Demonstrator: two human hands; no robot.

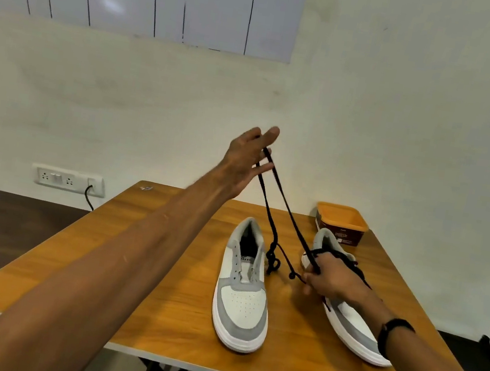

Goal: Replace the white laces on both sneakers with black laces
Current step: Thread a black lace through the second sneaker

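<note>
Two white-and-grey sneakers stand on the wooden table [101, 275]. The left sneaker [243, 291] has no lace in its eyelets. The right sneaker [348, 317] carries black lacing, partly hidden by my right hand [330, 279]. A loose black lace [274, 215] hangs in the air over the table. My left hand [249, 160] is raised high and pinches its upper loop between the fingers. My right hand pinches the lace's lower part just above the right sneaker. A knotted tangle of the lace dangles between the two shoes.
An orange-rimmed brown container [341, 224] stands at the table's far right corner behind the right sneaker. A wall socket [68, 180] with a black cable sits at the left. A white wall rises behind the table.
</note>
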